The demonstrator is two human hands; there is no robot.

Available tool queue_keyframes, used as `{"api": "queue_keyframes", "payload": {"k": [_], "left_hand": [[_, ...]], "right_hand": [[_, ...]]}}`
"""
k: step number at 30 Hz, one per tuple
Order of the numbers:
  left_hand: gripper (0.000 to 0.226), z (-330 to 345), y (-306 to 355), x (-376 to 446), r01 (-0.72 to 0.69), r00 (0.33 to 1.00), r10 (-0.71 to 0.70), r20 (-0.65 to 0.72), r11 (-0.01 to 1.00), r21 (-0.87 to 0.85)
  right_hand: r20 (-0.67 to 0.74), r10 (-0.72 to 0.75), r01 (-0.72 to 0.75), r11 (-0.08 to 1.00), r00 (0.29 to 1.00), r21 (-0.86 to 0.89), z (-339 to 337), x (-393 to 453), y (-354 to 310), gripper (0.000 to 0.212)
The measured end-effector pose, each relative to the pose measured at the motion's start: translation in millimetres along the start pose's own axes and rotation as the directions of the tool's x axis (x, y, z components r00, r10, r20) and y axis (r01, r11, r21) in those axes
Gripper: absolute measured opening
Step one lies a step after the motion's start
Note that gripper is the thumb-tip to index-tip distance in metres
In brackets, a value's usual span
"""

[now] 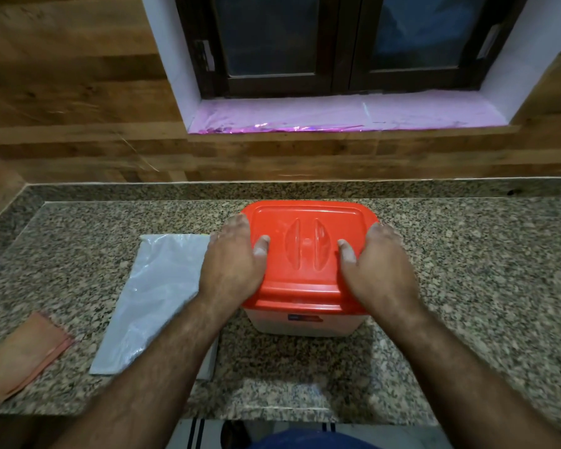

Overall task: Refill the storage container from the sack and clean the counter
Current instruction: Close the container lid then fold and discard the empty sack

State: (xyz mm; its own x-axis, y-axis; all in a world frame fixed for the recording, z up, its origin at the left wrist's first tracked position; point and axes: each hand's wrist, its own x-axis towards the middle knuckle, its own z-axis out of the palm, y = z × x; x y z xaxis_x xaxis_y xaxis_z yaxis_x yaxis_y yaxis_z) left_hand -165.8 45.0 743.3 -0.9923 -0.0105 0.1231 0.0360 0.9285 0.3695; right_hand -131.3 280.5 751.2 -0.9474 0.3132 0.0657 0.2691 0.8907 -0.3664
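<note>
A white storage container (302,325) with a red lid (305,228) stands on the granite counter (467,270) in the middle of the view. My left hand (234,264) grips the lid's left edge, thumb on top. My right hand (376,267) grips the right edge the same way. White powder dusts both thumbs. A flat, empty-looking white plastic sack (153,296) lies on the counter just left of the container, partly under my left forearm. The container's contents are hidden by the lid.
A folded orange cloth (23,351) lies at the counter's front left. A wood-panelled wall and a window with a pink-lined sill (337,115) rise behind the counter. The counter's front edge runs close to my body.
</note>
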Motion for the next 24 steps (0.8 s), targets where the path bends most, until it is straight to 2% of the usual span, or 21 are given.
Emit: {"api": "queue_keyframes", "payload": {"k": [1,3,6,8,11,16,20,24], "left_hand": [[0.067,1.5,-2.2,-9.3,-0.144,0.990,0.144,-0.013,0.989,-0.042],[0.071,9.2,-10.7,-25.8,-0.384,0.923,0.382,-0.040,0.921,-0.067],[0.080,28.3,-30.9,-35.3,-0.510,0.853,0.509,-0.113,0.860,0.024],[0.084,35.6,-34.3,-34.7,-0.538,0.817,0.537,-0.211,0.841,0.056],[0.083,43.2,-29.4,-29.8,-0.552,0.779,0.539,-0.319,0.832,0.057],[0.080,53.2,-23.6,4.5,-0.559,0.757,0.539,-0.369,0.827,0.060],[0.087,57.7,-13.5,62.8,-0.532,0.811,0.518,-0.272,0.846,0.027],[0.117,57.5,1.1,132.0,-0.480,0.870,0.484,-0.088,0.875,0.063]], "right_hand": [[-0.008,-0.086,0.086,0.996,0.996,0.003,4.7,-11.0,3.8,0.087],[-0.066,-0.254,0.253,0.967,0.965,-0.013,17.5,-31.0,16.4,0.095],[-0.232,-0.462,0.463,0.885,0.856,-0.051,35.8,-40.3,44.0,0.090],[-0.328,-0.512,0.522,0.851,0.794,-0.064,43.7,-34.6,53.5,0.084],[-0.407,-0.532,0.555,0.829,0.743,-0.070,50.5,-21.8,55.0,0.080],[-0.464,-0.558,0.596,0.799,0.688,-0.078,56.6,19.6,54.4,0.077],[-0.437,-0.556,0.590,0.805,0.707,-0.069,61.4,80.7,47.0,0.080],[-0.316,-0.572,0.565,0.816,0.757,-0.122,61.4,151.8,37.1,0.091]]}}
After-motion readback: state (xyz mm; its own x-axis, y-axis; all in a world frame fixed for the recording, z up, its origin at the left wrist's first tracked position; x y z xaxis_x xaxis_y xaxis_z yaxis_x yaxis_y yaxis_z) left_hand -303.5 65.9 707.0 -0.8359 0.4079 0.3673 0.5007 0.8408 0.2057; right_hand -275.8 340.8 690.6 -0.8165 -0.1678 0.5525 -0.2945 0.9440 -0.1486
